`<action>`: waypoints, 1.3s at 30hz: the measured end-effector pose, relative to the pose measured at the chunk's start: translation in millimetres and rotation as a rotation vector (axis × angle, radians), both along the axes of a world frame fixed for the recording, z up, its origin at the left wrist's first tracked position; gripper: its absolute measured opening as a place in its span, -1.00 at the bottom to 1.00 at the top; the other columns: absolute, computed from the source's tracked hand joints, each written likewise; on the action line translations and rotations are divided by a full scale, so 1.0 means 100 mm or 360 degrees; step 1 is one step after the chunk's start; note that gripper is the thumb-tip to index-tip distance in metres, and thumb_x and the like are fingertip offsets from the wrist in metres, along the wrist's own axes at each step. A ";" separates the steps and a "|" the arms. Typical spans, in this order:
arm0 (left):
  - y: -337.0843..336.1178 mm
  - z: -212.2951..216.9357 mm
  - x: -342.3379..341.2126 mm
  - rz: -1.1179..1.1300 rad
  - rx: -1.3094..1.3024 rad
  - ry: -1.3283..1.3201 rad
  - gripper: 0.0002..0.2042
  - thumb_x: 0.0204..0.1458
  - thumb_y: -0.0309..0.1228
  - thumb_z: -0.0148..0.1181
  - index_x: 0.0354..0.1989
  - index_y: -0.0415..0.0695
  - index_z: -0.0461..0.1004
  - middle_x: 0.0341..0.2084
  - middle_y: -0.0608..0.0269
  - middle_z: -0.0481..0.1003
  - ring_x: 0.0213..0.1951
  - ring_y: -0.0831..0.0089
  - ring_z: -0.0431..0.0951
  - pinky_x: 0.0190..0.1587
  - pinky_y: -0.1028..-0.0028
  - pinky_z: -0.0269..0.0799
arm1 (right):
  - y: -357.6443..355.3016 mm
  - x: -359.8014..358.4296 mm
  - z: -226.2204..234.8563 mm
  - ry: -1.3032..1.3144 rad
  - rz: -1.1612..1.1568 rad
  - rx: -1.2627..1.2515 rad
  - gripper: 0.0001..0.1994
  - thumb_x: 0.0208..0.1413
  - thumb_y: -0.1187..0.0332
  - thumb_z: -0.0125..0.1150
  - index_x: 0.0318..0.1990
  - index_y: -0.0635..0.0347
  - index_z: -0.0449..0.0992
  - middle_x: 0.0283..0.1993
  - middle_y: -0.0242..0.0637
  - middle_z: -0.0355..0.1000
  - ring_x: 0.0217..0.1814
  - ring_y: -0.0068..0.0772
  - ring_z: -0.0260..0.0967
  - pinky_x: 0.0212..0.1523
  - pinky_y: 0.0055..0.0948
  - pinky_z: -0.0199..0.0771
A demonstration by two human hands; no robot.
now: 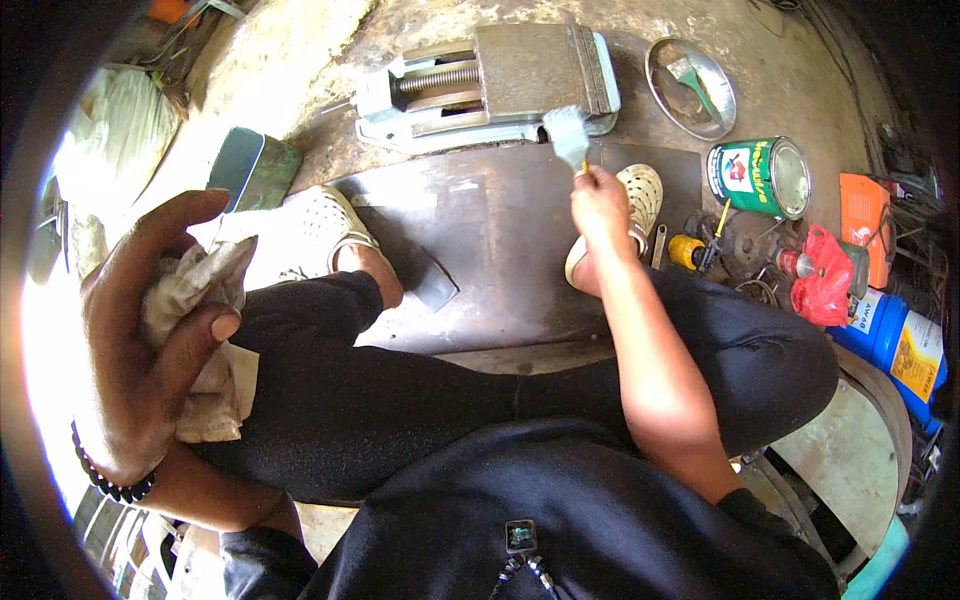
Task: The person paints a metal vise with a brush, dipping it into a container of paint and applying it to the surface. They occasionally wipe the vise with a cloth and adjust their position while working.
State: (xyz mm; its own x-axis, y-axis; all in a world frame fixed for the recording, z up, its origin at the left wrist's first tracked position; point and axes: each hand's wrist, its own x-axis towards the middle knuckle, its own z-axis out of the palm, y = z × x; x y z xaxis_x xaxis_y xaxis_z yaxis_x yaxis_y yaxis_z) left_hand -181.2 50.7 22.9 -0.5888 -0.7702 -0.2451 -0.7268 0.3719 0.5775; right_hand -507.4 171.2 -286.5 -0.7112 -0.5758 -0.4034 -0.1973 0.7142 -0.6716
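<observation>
Rag (200,330) first, far to the left — a crumpled, dirty cloth bunched in the left hand (150,340), whose fingers and thumb are curled tight around it, raised well clear of the floor. Past it on the ground lies a flat green tin (250,168), closed, so its contents can't be seen. Next comes a dark steel plate (500,250) lying flat between the person's two pale perforated shoes, and beyond its far edge a grey machine vise (500,85). The right hand (600,205) is over the plate's far side, fingers pinched together on the handle of a paintbrush (570,135); the handle is almost hidden in the grip, and the pale bristles stick up past the fingertips, touching the vise's near edge. Further right sits a shallow round metal dish (690,85) with a second brush, green-handled, lying in it. Below that a green paint can (760,178) rests tipped on its side — lid on, it seems. At the far right edge lies a blue bottle (890,345) with a yellow label, on its side.
</observation>
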 end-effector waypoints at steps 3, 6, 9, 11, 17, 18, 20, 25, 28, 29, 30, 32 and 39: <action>-0.01 0.02 -0.01 -0.0012 0.0030 0.0062 -0.40 -0.21 -0.35 0.34 0.09 -0.28 0.40 -0.29 0.08 0.51 -0.28 0.35 0.49 -0.16 0.38 0.40 | 0.03 0.17 -0.10 0.0051 0.0138 0.0161 -0.70 0.17 0.25 0.02 -0.24 0.33 0.55 -0.24 0.13 0.51 -0.12 0.15 0.47 -0.09 -0.07 0.42; -0.03 0.03 -0.01 -0.0152 -0.0141 -0.0029 -0.40 -0.21 -0.35 0.33 0.09 -0.29 0.40 -0.31 0.08 0.50 -0.29 0.35 0.49 -0.17 0.39 0.39 | 0.00 0.10 -0.22 0.0095 0.0137 0.0192 -0.69 0.16 0.25 -0.01 -0.26 0.35 0.55 -0.23 0.13 0.52 -0.13 0.18 0.47 -0.09 -0.06 0.42; -0.01 0.02 0.01 -0.0036 0.0013 0.0010 -0.40 -0.21 -0.34 0.33 0.09 -0.29 0.40 -0.32 0.09 0.50 -0.30 0.36 0.49 -0.17 0.41 0.38 | -0.05 -0.04 -0.31 -0.0049 -0.0037 0.0169 -0.67 0.15 0.25 -0.03 -0.26 0.35 0.56 -0.23 0.13 0.52 -0.14 0.15 0.48 -0.13 -0.10 0.42; 0.00 0.01 0.03 0.0022 0.0066 0.0066 -0.41 -0.21 -0.35 0.33 0.09 -0.28 0.40 -0.33 0.09 0.50 -0.31 0.36 0.49 -0.18 0.41 0.38 | -0.10 -0.14 -0.33 -0.0051 -0.0100 0.0196 -0.67 0.15 0.24 -0.03 -0.26 0.35 0.56 -0.25 0.12 0.52 -0.16 0.13 0.50 -0.16 -0.12 0.42; 0.00 0.01 0.06 -0.0091 -0.0121 -0.0007 -0.41 -0.21 -0.36 0.31 0.09 -0.29 0.40 -0.30 0.09 0.51 -0.30 0.36 0.49 -0.17 0.40 0.39 | -0.06 -0.22 -0.27 0.0063 -0.0021 0.0010 -0.70 0.17 0.26 -0.03 -0.28 0.35 0.52 -0.29 0.10 0.51 -0.21 0.14 0.47 -0.16 -0.10 0.38; -0.01 0.01 0.06 -0.0119 -0.0155 -0.0028 -0.41 -0.21 -0.37 0.31 0.09 -0.29 0.40 -0.28 0.08 0.51 -0.30 0.35 0.49 -0.17 0.39 0.39 | 0.01 -0.17 -0.27 0.0081 -0.0040 0.0023 -0.70 0.17 0.26 -0.03 -0.28 0.35 0.52 -0.29 0.10 0.51 -0.21 0.14 0.46 -0.16 -0.10 0.38; -0.03 0.01 0.05 -0.0208 -0.0219 0.0028 -0.41 -0.22 -0.37 0.30 0.09 -0.29 0.40 -0.21 0.05 0.52 -0.29 0.33 0.49 -0.16 0.38 0.39 | 0.12 -0.05 -0.31 -0.0009 -0.0164 0.0089 -0.71 0.16 0.27 -0.03 -0.29 0.35 0.52 -0.29 0.11 0.51 -0.21 0.15 0.46 -0.16 -0.09 0.38; 0.01 0.04 0.07 -0.0028 -0.0032 -0.0084 -0.25 -0.16 -0.01 0.33 0.12 -0.35 0.36 -0.05 0.12 0.47 -0.20 0.45 0.40 -0.06 0.46 0.31 | 0.14 0.01 -0.45 -0.0031 -0.0081 0.0178 -0.71 0.13 0.28 -0.03 -0.30 0.36 0.53 -0.29 0.12 0.51 -0.21 0.16 0.46 -0.18 -0.09 0.39; 0.01 0.03 0.09 -0.0042 -0.0064 -0.0069 -0.22 -0.17 0.04 0.33 0.11 -0.36 0.36 -0.06 0.12 0.47 -0.21 0.46 0.38 -0.08 0.46 0.30 | 0.06 -0.08 -0.48 0.0032 -0.0079 0.0119 -0.70 0.13 0.27 -0.03 -0.29 0.35 0.54 -0.27 0.12 0.51 -0.19 0.14 0.47 -0.16 -0.09 0.39; 0.00 0.03 0.09 -0.0050 -0.0097 -0.0058 -0.23 -0.17 0.03 0.33 0.11 -0.36 0.36 -0.06 0.13 0.47 -0.21 0.45 0.38 -0.08 0.46 0.30 | 0.03 -0.10 -0.47 0.0034 -0.0089 0.0134 -0.70 0.13 0.27 -0.02 -0.29 0.35 0.54 -0.27 0.12 0.51 -0.19 0.14 0.48 -0.16 -0.09 0.40; 0.00 0.03 0.09 -0.0038 -0.0083 -0.0089 -0.23 -0.18 0.02 0.33 0.11 -0.36 0.36 -0.06 0.13 0.47 -0.21 0.45 0.38 -0.08 0.46 0.30 | 0.01 -0.12 -0.47 0.0035 -0.0097 0.0148 -0.70 0.13 0.27 -0.02 -0.29 0.35 0.54 -0.26 0.12 0.51 -0.19 0.14 0.48 -0.16 -0.09 0.40; -0.01 0.06 0.10 0.0001 -0.0008 -0.0192 -0.24 -0.19 -0.01 0.34 0.11 -0.35 0.37 -0.06 0.12 0.47 -0.20 0.45 0.38 -0.08 0.46 0.30 | -0.03 -0.14 -0.44 -0.0007 -0.0103 0.0195 -0.70 0.13 0.26 -0.01 -0.26 0.34 0.54 -0.23 0.11 0.52 -0.17 0.14 0.48 -0.14 -0.11 0.41; 0.02 0.03 0.12 0.0037 -0.0059 -0.0142 -0.29 -0.21 -0.09 0.33 0.09 -0.35 0.38 -0.11 0.14 0.47 -0.23 0.43 0.39 -0.09 0.45 0.31 | -0.15 -0.12 -0.25 0.0181 0.0011 0.0214 -0.71 0.14 0.25 -0.01 -0.26 0.32 0.53 -0.23 0.11 0.52 -0.16 0.14 0.48 -0.14 -0.08 0.42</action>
State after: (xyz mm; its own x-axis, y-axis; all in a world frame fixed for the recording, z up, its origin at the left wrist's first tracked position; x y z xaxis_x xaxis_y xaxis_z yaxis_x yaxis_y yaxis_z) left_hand -169.4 52.4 25.8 -0.5476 -0.7931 -0.2666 -0.7834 0.3741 0.4962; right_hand -519.1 156.6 -311.3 -0.7528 -0.5270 -0.3944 -0.2716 0.7945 -0.5431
